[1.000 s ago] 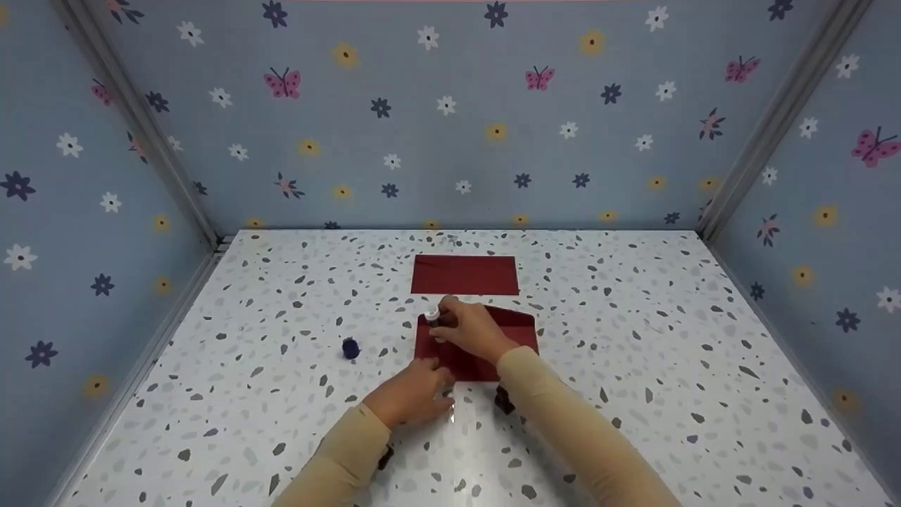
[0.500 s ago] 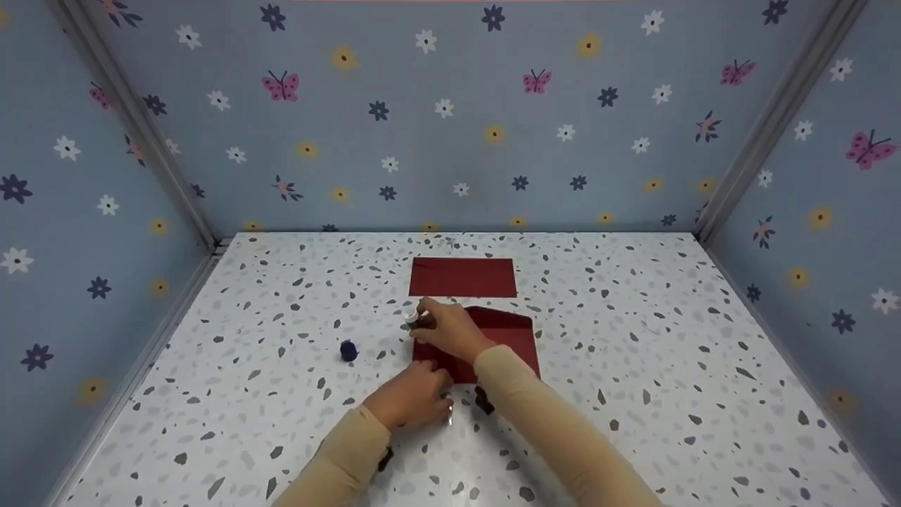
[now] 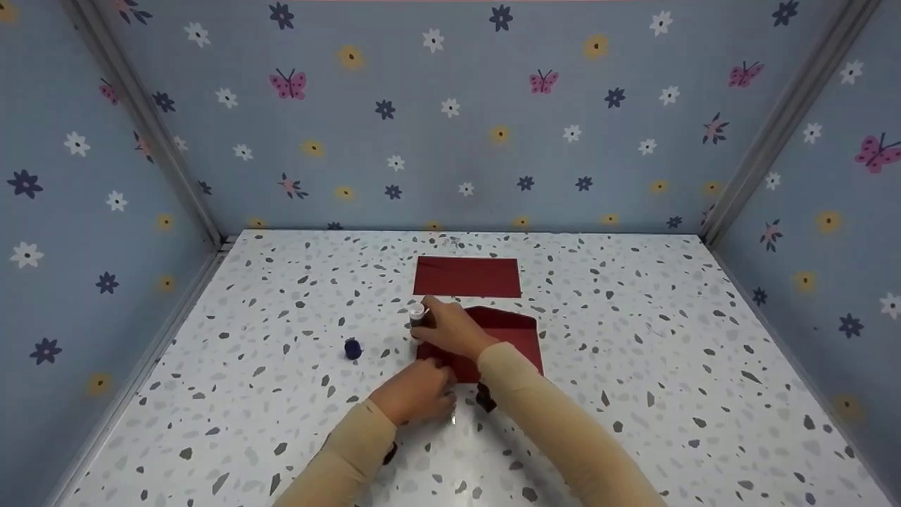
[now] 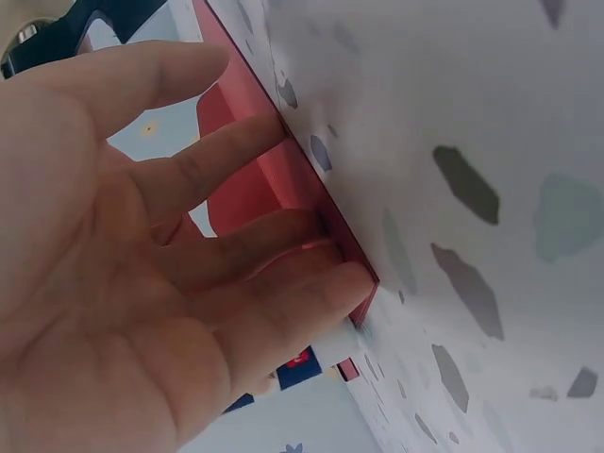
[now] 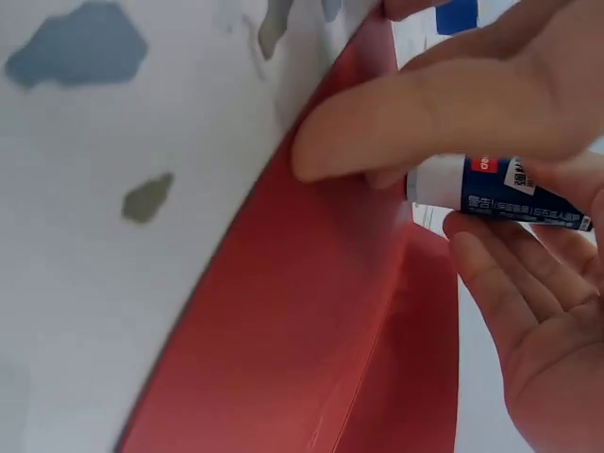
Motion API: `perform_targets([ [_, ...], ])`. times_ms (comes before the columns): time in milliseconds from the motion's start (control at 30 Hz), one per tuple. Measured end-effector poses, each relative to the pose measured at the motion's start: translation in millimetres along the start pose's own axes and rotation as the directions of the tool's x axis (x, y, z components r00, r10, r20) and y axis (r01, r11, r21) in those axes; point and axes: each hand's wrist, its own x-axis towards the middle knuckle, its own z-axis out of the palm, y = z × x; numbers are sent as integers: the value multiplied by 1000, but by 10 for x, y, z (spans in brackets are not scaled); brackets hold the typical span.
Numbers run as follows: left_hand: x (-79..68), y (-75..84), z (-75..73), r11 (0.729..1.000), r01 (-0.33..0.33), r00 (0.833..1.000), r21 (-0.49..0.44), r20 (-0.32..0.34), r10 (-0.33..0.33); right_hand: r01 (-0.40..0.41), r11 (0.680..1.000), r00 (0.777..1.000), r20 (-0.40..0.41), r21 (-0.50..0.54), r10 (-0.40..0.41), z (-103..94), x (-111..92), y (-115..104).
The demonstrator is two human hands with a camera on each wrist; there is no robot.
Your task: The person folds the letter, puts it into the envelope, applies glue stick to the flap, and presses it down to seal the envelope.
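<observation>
A red envelope (image 3: 517, 345) lies on the table with its flap raised at the far side. My left hand (image 3: 419, 394) rests its extended fingertips on the near-left part of the envelope; in the left wrist view these fingers (image 4: 311, 293) lie along the envelope's edge. At the envelope's left edge my right hand (image 3: 454, 327) grips a glue stick (image 3: 417, 315), whose dark blue and white barrel (image 5: 500, 189) shows in the right wrist view. The glue stick's lower end is hidden in the head view. A dark blue cap (image 3: 353, 348) lies to the left of the envelope.
A second red envelope (image 3: 467, 277) lies flat behind the first. The speckled white table (image 3: 633, 352) is bounded at the back and sides by patterned blue walls (image 3: 464, 155).
My right hand has moved left with the glue stick, from over the envelope to its left edge. My left hand stays in place on the envelope.
</observation>
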Motion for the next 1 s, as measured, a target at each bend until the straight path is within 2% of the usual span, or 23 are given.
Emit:
perform_targets([
  [167,26,17,-2,999,52,998,7,30,-52,4,993,995,-95,115,7,-127,-25,74],
  [300,31,19,5,998,49,998,28,31,-50,1,988,996,-90,156,13,-202,-33,110],
  [467,27,20,19,999,42,999,27,33,-43,-18,993,1000,-15,118,20,-198,-30,121],
  [567,27,16,26,999,36,999,31,24,-36,16,997,1000,9,81,-17,-162,-16,119],
  [700,23,10,35,999,29,999,42,16,-29,67,998,997,26,5,-67,-115,-4,133],
  [1000,18,13,35,998,41,999,44,21,-42,85,989,995,57,-123,-78,-162,-46,169],
])
